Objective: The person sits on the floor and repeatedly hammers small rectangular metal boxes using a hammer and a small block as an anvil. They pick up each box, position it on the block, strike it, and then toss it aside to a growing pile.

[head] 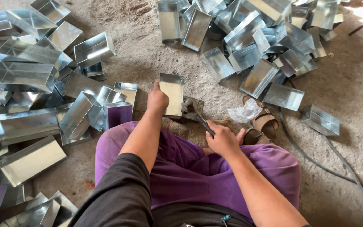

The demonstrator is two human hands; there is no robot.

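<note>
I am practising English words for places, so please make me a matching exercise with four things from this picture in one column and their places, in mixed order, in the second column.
Things:
1. left hand
2. right hand
3. clear plastic bag
4. big pile of metal trays

Places:
A. on the sandals
B. on the ground at the top of the picture
C. around the hammer handle
D. on the edge of a single metal tray

Pairs: 1-D, 2-C, 3-A, 4-B
</note>
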